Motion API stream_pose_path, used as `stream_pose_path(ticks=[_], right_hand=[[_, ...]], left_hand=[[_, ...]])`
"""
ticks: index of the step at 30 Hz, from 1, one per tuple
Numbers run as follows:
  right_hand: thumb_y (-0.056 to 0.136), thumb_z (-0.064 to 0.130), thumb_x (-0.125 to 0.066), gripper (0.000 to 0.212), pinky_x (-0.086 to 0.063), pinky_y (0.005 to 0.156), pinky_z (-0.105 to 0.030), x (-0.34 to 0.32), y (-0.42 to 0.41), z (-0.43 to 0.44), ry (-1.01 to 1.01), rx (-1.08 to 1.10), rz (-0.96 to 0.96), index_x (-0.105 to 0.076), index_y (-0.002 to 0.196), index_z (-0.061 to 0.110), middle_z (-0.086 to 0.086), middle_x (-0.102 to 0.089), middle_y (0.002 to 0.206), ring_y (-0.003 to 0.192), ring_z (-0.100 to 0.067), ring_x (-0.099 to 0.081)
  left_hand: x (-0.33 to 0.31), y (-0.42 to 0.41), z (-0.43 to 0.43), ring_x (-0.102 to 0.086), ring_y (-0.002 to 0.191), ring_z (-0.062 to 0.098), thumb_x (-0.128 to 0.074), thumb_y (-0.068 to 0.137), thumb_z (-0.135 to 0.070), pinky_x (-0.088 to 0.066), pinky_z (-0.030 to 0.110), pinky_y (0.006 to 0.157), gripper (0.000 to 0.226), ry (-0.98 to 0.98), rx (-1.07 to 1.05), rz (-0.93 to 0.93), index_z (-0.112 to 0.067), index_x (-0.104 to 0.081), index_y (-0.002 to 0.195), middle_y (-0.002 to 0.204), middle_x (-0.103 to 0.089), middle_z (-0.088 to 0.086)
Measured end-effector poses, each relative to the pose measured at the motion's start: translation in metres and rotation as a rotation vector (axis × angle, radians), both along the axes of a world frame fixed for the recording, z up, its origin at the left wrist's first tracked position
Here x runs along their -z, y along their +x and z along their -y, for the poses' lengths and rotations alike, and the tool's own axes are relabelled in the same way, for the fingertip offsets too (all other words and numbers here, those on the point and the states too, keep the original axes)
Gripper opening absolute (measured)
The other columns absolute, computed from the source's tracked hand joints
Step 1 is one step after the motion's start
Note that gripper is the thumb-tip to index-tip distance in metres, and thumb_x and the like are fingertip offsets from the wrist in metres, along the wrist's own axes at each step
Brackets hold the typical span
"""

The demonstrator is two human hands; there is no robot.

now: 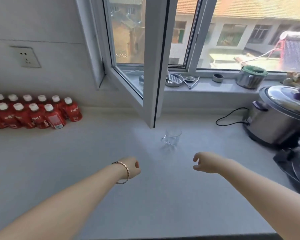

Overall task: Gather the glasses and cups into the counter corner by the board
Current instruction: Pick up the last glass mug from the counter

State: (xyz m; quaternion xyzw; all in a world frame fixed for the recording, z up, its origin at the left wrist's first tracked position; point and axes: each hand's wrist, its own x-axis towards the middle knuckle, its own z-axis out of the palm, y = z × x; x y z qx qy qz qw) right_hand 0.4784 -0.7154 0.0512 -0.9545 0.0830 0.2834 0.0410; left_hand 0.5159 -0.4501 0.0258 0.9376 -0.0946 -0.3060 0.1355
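Note:
A clear glass cup with a handle (171, 138) stands upright on the white counter (93, 153), just below the edge of the open window sash. My right hand (206, 162) hovers a short way in front of it and to the right, fingers loosely curled and apart, holding nothing. My left hand (131, 168), with a bracelet on the wrist, is lower left of the glass; its fingers are curled under with nothing in them. No board shows in this view.
A block of red bottles with white caps (35, 113) stands at the back left. The open window sash (152, 84) juts over the counter. A steel cooker (282, 115) with a black cord sits at the right, dark cookware (298, 165) below it. Small dishes and tongs line the sill.

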Motion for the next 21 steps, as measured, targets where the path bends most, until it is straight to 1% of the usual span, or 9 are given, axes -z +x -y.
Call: stream_pose_path(ticks=[2,4,5,8,10,12,14,19,21], right_hand=[[0.094,0.030,-0.049,0.045,-0.040,0.100,-0.029,0.008,0.024,0.008,-0.004,-0.009,-0.008,-0.045,0.136,0.013,-0.005,-0.050,0.138,0.125,-0.024,-0.049],[0.093,0.030,-0.051,0.050,-0.040,0.100,-0.032,0.017,0.052,0.013,-0.013,-0.027,0.017,-0.041,0.138,0.010,-0.009,-0.043,0.141,0.127,-0.026,-0.047],[0.092,0.031,-0.054,0.053,-0.040,0.099,-0.033,0.020,0.068,0.014,-0.007,-0.029,0.049,-0.039,0.138,0.007,-0.011,-0.040,0.142,0.127,-0.027,-0.045],[0.086,0.036,-0.062,0.067,-0.039,0.100,-0.035,0.031,0.117,0.017,0.061,-0.029,0.143,-0.034,0.137,0.003,-0.015,-0.036,0.140,0.129,-0.030,-0.040],[0.080,0.040,-0.068,0.079,-0.037,0.103,-0.036,0.038,0.145,0.018,0.125,-0.034,0.157,-0.029,0.140,0.005,-0.015,-0.033,0.140,0.130,-0.031,-0.036],[0.077,0.043,-0.070,0.086,-0.039,0.102,-0.036,0.049,0.170,0.019,0.169,-0.069,0.135,-0.026,0.141,0.007,-0.014,-0.033,0.140,0.130,-0.031,-0.036],[0.075,0.046,-0.069,0.091,-0.042,0.098,-0.036,0.060,0.185,0.020,0.202,-0.110,0.091,-0.022,0.144,0.011,-0.010,-0.032,0.142,0.129,-0.029,-0.040],[0.075,0.041,-0.067,0.080,-0.043,0.081,-0.028,0.081,0.201,0.026,0.300,-0.174,0.064,-0.028,0.141,0.017,-0.003,-0.040,0.139,0.115,-0.024,-0.054],[0.072,0.042,-0.070,0.080,-0.044,0.081,-0.028,0.081,0.199,0.028,0.303,-0.219,0.087,-0.032,0.138,0.018,-0.002,-0.044,0.135,0.113,-0.022,-0.055]], left_hand=[[0.008,0.017,0.006,-0.047,0.086,0.021,-0.047,0.089,-0.024,-0.043,0.028,0.082,0.018,0.007,0.008,-0.014,-0.016,-0.058,0.100,0.101,-0.059,0.008],[0.017,0.032,0.010,-0.044,0.082,0.020,-0.046,0.088,-0.021,-0.039,0.026,0.074,0.003,0.007,-0.014,-0.008,-0.021,-0.049,0.088,0.093,-0.052,0.005],[0.020,0.039,0.012,-0.043,0.081,0.020,-0.046,0.088,-0.021,-0.038,0.025,0.071,0.003,0.000,-0.045,-0.010,-0.023,-0.048,0.089,0.093,-0.050,0.004],[0.029,0.053,0.011,-0.047,0.087,0.019,-0.047,0.090,-0.022,-0.043,0.024,0.081,0.025,-0.014,-0.172,-0.031,-0.019,-0.057,0.112,0.107,-0.057,0.004],[0.035,0.055,0.010,-0.049,0.089,0.018,-0.049,0.089,-0.022,-0.044,0.025,0.085,0.030,-0.012,-0.246,-0.042,-0.015,-0.056,0.117,0.112,-0.060,0.004],[0.041,0.058,0.009,-0.051,0.088,0.018,-0.050,0.088,-0.023,-0.045,0.025,0.085,0.025,-0.012,-0.318,-0.063,-0.016,-0.057,0.111,0.106,-0.060,0.003],[0.046,0.057,0.008,-0.053,0.086,0.018,-0.049,0.087,-0.023,-0.044,0.024,0.080,0.011,-0.017,-0.384,-0.067,-0.023,-0.053,0.098,0.094,-0.055,-0.003],[0.057,0.046,0.009,-0.053,0.083,0.016,-0.047,0.090,-0.021,-0.040,0.021,0.075,0.006,-0.077,-0.607,-0.063,-0.026,-0.048,0.091,0.083,-0.052,-0.009],[0.061,0.032,0.008,-0.052,0.084,0.016,-0.047,0.090,-0.018,-0.039,0.020,0.071,0.007,-0.093,-0.685,-0.072,-0.025,-0.047,0.091,0.080,-0.050,-0.011]])
